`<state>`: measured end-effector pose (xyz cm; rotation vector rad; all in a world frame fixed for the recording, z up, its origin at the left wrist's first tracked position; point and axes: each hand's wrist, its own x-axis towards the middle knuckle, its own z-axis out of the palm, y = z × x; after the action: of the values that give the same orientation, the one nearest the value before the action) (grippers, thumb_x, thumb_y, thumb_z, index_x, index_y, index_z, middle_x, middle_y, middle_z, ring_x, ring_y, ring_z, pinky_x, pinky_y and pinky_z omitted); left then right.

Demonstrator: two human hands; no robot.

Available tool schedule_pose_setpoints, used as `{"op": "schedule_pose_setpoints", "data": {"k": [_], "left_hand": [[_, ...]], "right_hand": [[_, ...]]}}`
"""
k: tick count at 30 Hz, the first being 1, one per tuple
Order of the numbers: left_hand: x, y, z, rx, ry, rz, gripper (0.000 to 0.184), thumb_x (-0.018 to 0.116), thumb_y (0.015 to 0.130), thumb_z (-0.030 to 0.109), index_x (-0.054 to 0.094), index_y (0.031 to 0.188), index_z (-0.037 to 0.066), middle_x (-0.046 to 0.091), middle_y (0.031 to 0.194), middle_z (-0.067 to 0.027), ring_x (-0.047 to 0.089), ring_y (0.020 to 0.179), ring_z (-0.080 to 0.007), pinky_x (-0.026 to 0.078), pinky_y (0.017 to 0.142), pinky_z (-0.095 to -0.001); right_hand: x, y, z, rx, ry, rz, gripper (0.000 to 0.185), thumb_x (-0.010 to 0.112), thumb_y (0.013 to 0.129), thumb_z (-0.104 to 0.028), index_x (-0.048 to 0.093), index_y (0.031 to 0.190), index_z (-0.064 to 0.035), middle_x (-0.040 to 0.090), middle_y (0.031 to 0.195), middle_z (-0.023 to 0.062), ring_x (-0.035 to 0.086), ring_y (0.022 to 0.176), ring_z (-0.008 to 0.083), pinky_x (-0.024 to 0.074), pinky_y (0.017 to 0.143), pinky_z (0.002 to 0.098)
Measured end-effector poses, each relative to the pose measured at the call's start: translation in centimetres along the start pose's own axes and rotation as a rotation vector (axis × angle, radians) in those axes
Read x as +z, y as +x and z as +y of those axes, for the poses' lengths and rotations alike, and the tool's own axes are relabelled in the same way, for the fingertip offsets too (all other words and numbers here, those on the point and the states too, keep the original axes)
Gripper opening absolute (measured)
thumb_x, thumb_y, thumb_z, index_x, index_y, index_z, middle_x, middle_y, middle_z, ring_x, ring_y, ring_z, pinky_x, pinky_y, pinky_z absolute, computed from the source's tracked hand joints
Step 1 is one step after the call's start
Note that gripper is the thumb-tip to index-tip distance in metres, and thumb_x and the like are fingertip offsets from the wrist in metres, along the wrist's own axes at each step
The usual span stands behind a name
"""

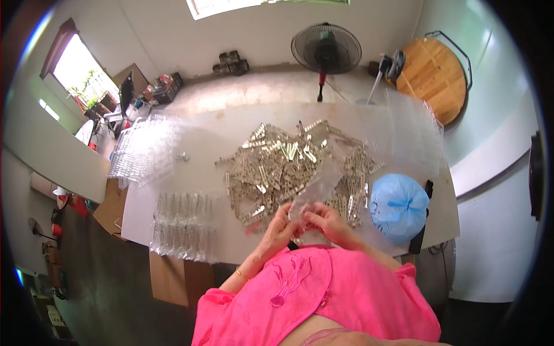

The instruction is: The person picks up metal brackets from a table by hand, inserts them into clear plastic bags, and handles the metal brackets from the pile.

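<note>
A clear plastic bag [322, 183] is held up in front of me, over the near edge of a heap of small metal strips [277, 167]. My left hand [281, 226] has its fingers closed on the bag's lower end. From the right, my right hand [329, 222] pinches the same end, close to the left fingertips. Whether anything lies inside the bag is too small to tell. A small red piece [253, 227] is on the table just left of my left hand.
Filled clear packets [184, 225] lie in rows at the table's [231, 245] left. Stacks of clear plastic sheets or bags stand at the back left [144, 150] and back right [412, 130]. A tied blue bag [399, 207] sits at the right. Beyond stands a fan [326, 49].
</note>
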<state>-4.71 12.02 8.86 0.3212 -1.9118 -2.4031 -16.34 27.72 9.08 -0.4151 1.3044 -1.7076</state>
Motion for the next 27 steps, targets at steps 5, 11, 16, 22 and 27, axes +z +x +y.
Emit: {"op": "schedule_pose_setpoints", "data": {"k": [5, 11, 16, 22, 27], "left_hand": [[0.3, -0.7, 0.5, -0.001, -0.003, 0.018, 0.048, 0.051, 0.099, 0.007, 0.031, 0.143, 0.006, 0.064, 0.098, -0.0046, 0.061, 0.079, -0.0087, 0.05, 0.068, -0.0248], [-0.1, -1.2, 1.0, -0.06, -0.002, 0.057, 0.021, 0.05, 0.101, 0.011, 0.043, 0.119, 0.004, 0.063, 0.09, -0.0048, 0.058, 0.076, -0.0084, 0.049, 0.066, -0.0233], [-0.8, -1.6, 1.2, -0.069, 0.036, 0.075, 0.02, 0.052, 0.101, 0.015, 0.043, 0.114, 0.003, 0.062, 0.09, -0.0051, 0.058, 0.076, -0.0084, 0.049, 0.066, -0.0228], [-1.9, -2.0, 1.4, -0.002, 0.054, 0.081, 0.029, 0.053, 0.101, 0.015, 0.042, 0.124, 0.002, 0.063, 0.089, -0.0043, 0.059, 0.076, -0.0093, 0.05, 0.069, -0.025], [-3.1, -2.5, 1.0, -0.022, 0.062, 0.073, 0.029, 0.052, 0.101, 0.014, 0.044, 0.125, 0.001, 0.064, 0.089, -0.0038, 0.059, 0.076, -0.009, 0.05, 0.069, -0.0251]], "right_hand": [[1.1, -0.7, -1.6, 0.107, -0.232, -0.15, 0.025, 0.059, 0.097, -0.015, 0.058, 0.118, -0.0017, 0.067, 0.098, 0.005, 0.064, 0.088, 0.013, 0.0517, 0.08, 0.0288], [2.2, -0.6, -1.5, 0.072, -0.194, -0.113, 0.023, 0.061, 0.097, -0.016, 0.058, 0.114, -0.0021, 0.066, 0.097, 0.0043, 0.061, 0.083, 0.0099, 0.0498, 0.077, 0.0283], [2.3, 0.2, -0.6, -0.009, -0.077, 0.105, 0.02, 0.063, 0.096, -0.016, 0.058, 0.11, -0.0029, 0.062, 0.087, 0.0009, 0.058, 0.078, 0.0082, 0.0483, 0.069, 0.0247], [3.5, 0.9, 1.6, -0.051, -0.075, 0.023, 0.02, 0.066, 0.093, -0.011, 0.058, 0.11, -0.0033, 0.064, 0.087, 0.0025, 0.058, 0.072, 0.0084, 0.0486, 0.064, 0.0246], [5.5, 0.8, 1.7, -0.059, -0.081, 0.024, 0.018, 0.066, 0.093, -0.012, 0.059, 0.108, -0.0034, 0.065, 0.088, 0.003, 0.058, 0.073, 0.0079, 0.048, 0.063, 0.0247]]}}
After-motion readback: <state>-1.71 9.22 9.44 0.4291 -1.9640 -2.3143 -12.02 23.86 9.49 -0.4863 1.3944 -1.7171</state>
